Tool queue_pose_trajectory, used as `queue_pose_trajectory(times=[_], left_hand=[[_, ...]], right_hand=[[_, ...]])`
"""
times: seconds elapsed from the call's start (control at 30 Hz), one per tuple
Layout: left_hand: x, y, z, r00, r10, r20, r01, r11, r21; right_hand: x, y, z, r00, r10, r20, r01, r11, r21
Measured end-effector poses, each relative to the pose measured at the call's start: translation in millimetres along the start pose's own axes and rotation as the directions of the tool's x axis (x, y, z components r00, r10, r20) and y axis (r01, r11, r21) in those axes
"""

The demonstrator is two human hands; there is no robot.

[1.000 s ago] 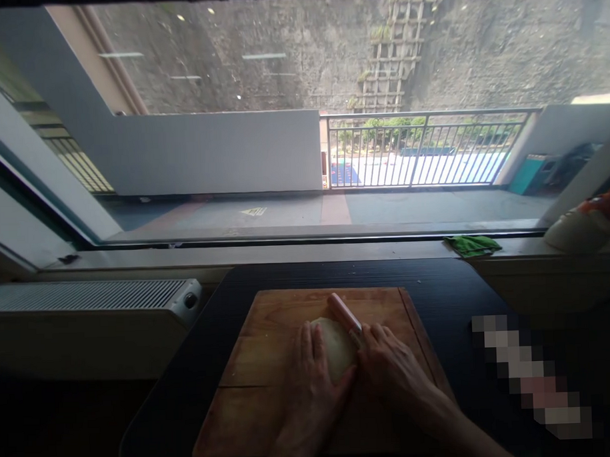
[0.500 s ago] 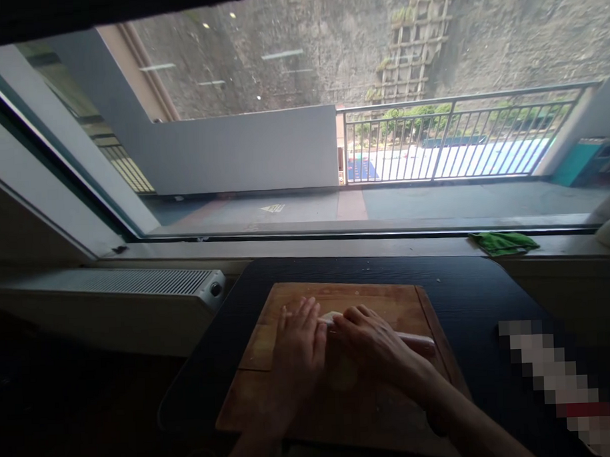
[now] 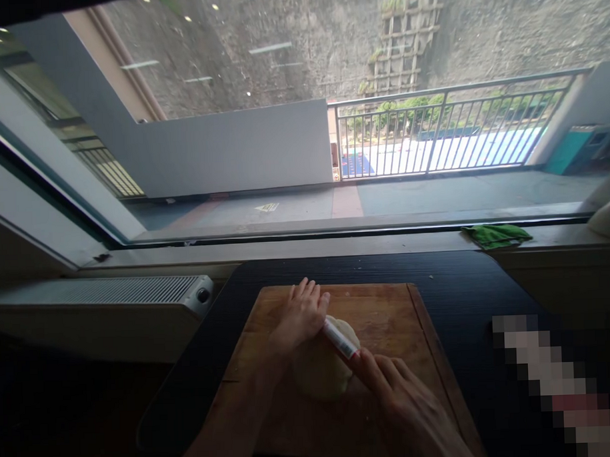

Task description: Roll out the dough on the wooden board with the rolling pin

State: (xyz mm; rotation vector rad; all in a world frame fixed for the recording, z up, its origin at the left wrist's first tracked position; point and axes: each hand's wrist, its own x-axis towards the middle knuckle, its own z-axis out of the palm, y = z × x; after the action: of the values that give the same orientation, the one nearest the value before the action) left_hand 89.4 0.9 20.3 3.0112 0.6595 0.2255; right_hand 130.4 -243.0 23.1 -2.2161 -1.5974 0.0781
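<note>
A flat round of pale dough (image 3: 323, 378) lies on a wooden board (image 3: 382, 306) on the dark table. Across the dough, slanting from upper left to lower right, is a rolling pin (image 3: 340, 338) with a pale wrapped middle. My left hand (image 3: 305, 308) rests on the pin's far left end, palm down with its fingers stretched out. Near the lower right end, my right hand (image 3: 390, 382) has its fingers closed on the pin. Both hands hide the pin's ends.
A dark table (image 3: 467, 296) stands against the window sill, where a green cloth (image 3: 498, 235) lies. At the left is a white radiator (image 3: 137, 291). A blurred-out object (image 3: 555, 380) lies on the right. Outside the window is a railing (image 3: 446, 133).
The rolling pin has turned from nearly level to a diagonal. My left hand has moved up onto its far end, my right hand down and right. More of the dough shows.
</note>
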Motion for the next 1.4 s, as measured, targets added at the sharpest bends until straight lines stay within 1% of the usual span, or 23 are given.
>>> queue_pose_trajectory(times=[0.03,0.1,0.17,0.2,0.23,0.3,0.37,0.4,0.47,0.53,0.63,0.67,0.73,0.8,0.87,0.93,1.0,1.07,1.13,1.2,1.27,1.33,1.4], left_hand=[[-12,-5,-2.1,0.999,0.047,0.005,-0.047,0.999,0.014],[-36,-17,-5.9,1.0,0.025,0.006,-0.026,0.999,0.034],[-46,-20,-7.9,0.999,0.006,0.045,-0.008,0.999,0.039],[-41,-17,-7.6,0.998,-0.003,0.066,0.001,0.999,0.037],[-31,-9,-6.4,0.997,-0.021,0.079,0.018,0.999,0.034],[2,15,-1.7,0.991,-0.07,0.118,0.07,0.998,-0.001],[37,42,3.9,0.987,-0.048,0.156,0.055,0.998,-0.041],[50,53,5.9,0.988,-0.034,0.15,0.041,0.998,-0.047],[58,63,7.0,0.99,-0.008,0.143,0.016,0.998,-0.053],[44,54,4.1,0.99,-0.015,0.141,0.023,0.999,-0.05],[3,20,-4.3,0.99,-0.03,0.135,0.03,1.0,-0.004],[-8,10,-6.7,0.991,-0.01,0.136,0.007,1.0,0.018],[-17,2,-8.1,0.992,-0.002,0.123,-0.004,0.999,0.047],[-5,14,-3.6,0.995,-0.007,0.104,0.003,0.999,0.037],[20,38,4.2,0.995,0.015,0.098,-0.014,1.0,-0.002],[44,64,10.5,0.992,0.07,0.104,-0.067,0.997,-0.028],[55,76,11.9,0.988,0.107,0.109,-0.104,0.994,-0.036],[46,68,8.1,0.988,0.109,0.108,-0.106,0.994,-0.039],[24,45,0.6,0.99,0.094,0.105,-0.09,0.995,-0.04],[0,21,-7.4,0.992,0.083,0.095,-0.08,0.996,-0.032],[-11,11,-11.5,0.993,0.074,0.088,-0.073,0.997,-0.02],[-4,20,-8.6,0.992,0.09,0.087,-0.088,0.996,-0.025],[18,46,0.1,0.985,0.147,0.094,-0.143,0.989,-0.047]], right_hand=[[-2,-2,2,1.0,-0.028,0.003,0.028,1.0,-0.004],[-4,-3,2,0.996,-0.093,-0.014,0.093,0.996,-0.02],[-6,-3,0,0.989,-0.142,-0.041,0.141,0.989,-0.035],[-7,-3,-1,0.987,-0.153,-0.052,0.151,0.988,-0.043],[-7,-2,-2,0.985,-0.16,-0.059,0.157,0.986,-0.052],[-10,0,0,0.984,-0.162,-0.076,0.155,0.984,-0.086],[-13,2,3,0.977,-0.168,-0.132,0.15,0.979,-0.139],[-15,3,5,0.971,-0.168,-0.168,0.14,0.976,-0.165],[-18,2,9,0.963,-0.159,-0.218,0.115,0.973,-0.202],[-18,0,12,0.957,-0.173,-0.231,0.122,0.968,-0.22],[-13,-7,14,0.942,-0.256,-0.216,0.209,0.953,-0.218],[-12,-9,14,0.931,-0.289,-0.222,0.243,0.947,-0.21],[-13,-10,16,0.924,-0.308,-0.226,0.271,0.946,-0.179],[-17,-8,21,0.941,-0.259,-0.218,0.23,0.961,-0.151],[-24,-4,29,0.961,-0.159,-0.225,0.13,0.982,-0.141],[-30,0,37,0.959,-0.077,-0.272,0.037,0.988,-0.148],[-32,2,43,0.952,-0.061,-0.301,0.013,0.987,-0.161],[-30,-1,42,0.952,-0.138,-0.274,0.091,0.98,-0.176],[-23,-7,39,0.942,-0.238,-0.236,0.197,0.963,-0.186],[-18,-15,34,0.917,-0.319,-0.239,0.277,0.941,-0.194],[-17,-20,33,0.9,-0.349,-0.262,0.304,0.932,-0.198],[-21,-21,35,0.904,-0.325,-0.279,0.276,0.94,-0.2],[-29,-18,40,0.929,-0.234,-0.286,0.18,0.962,-0.205]])
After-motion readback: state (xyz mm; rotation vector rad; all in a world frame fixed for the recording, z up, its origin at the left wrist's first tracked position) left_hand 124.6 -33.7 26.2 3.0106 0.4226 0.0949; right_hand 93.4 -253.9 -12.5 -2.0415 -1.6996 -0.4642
